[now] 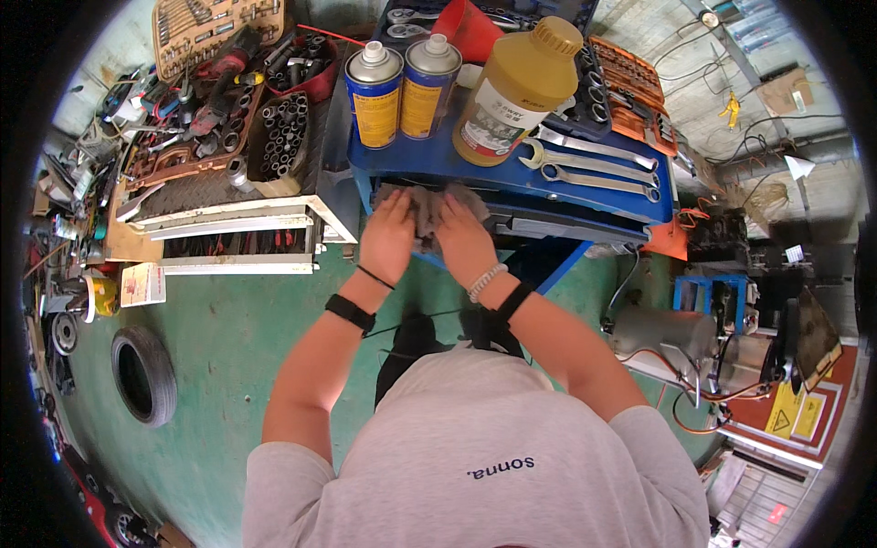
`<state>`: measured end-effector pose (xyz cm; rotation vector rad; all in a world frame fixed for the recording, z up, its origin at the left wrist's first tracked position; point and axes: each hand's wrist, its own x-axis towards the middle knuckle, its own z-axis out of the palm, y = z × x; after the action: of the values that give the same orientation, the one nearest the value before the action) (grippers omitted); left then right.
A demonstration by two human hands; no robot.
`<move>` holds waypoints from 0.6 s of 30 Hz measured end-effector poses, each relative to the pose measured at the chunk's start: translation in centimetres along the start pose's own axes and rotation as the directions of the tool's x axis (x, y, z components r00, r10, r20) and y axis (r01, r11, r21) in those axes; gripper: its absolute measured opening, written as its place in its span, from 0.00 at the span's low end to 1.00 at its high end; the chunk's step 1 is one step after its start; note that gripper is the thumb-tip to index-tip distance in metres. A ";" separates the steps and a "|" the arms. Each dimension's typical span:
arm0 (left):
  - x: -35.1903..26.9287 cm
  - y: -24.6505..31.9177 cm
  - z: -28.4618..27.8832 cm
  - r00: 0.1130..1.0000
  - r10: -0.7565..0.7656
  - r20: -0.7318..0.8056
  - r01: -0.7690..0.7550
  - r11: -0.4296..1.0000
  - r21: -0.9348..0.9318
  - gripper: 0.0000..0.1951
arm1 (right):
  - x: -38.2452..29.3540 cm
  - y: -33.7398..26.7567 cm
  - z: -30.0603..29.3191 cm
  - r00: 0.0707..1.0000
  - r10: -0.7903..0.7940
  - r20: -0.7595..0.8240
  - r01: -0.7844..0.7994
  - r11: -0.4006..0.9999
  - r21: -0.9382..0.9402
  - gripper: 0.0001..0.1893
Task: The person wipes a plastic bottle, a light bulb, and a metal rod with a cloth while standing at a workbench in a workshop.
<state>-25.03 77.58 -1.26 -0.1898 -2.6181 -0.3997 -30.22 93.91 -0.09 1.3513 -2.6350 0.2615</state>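
Observation:
Both hands are on a crumpled grey-brown cloth [427, 209] at the front of a blue tool cart [418, 159]. My left hand [388, 236] grips the cloth's left part, fingers pointing away from me. On its right part lies my right hand [466, 240], gripping it in the same way. The cloth covers part of the drawer front [569, 229], just below the cart's top edge. Two blue-and-yellow spray cans [375, 113] [430, 92] stand above the hands. A gold plastic bottle [524, 75] is to their right, beside several combination wrenches [603, 179].
To the left, a bench [185, 205] carries a socket tray [281, 140], a red socket bowl [322, 79] and a cordless tool [219, 89]. A tyre [144, 375] lies on the green floor [226, 329]. A metal cylinder machine [661, 335] with hoses stands at right. Behind the bottle is a red funnel [469, 31].

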 end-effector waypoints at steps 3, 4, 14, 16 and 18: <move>0.7 2.0 2.3 0.999 0.036 -0.022 -0.036 0.999 -0.036 0.10 | -2.3 1.5 -1.0 0.995 0.073 0.064 -0.070 0.997 -0.040 0.13; 1.1 2.8 2.7 0.999 0.041 0.008 -0.041 0.997 -0.070 0.11 | -3.1 2.2 -1.0 0.994 0.103 0.024 -0.102 0.994 -0.032 0.13; -0.4 1.5 1.3 0.997 0.063 0.037 -0.056 0.983 -0.175 0.12 | -2.9 1.4 -1.3 0.995 0.091 0.043 -0.088 0.994 -0.070 0.13; -0.8 0.4 0.1 0.998 0.047 0.033 -0.041 0.986 -0.162 0.12 | -1.6 0.5 -0.9 1.000 0.019 0.001 -0.019 0.999 -0.040 0.12; -1.2 -0.8 -0.8 1.000 0.010 0.010 -0.008 0.986 -0.168 0.13 | -0.2 -0.5 -0.4 1.000 -0.006 0.010 0.006 0.999 -0.033 0.12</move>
<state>-23.82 76.47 -1.40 -0.2598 -2.5933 -0.6182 -29.67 93.90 0.28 1.3531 -2.6310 0.2103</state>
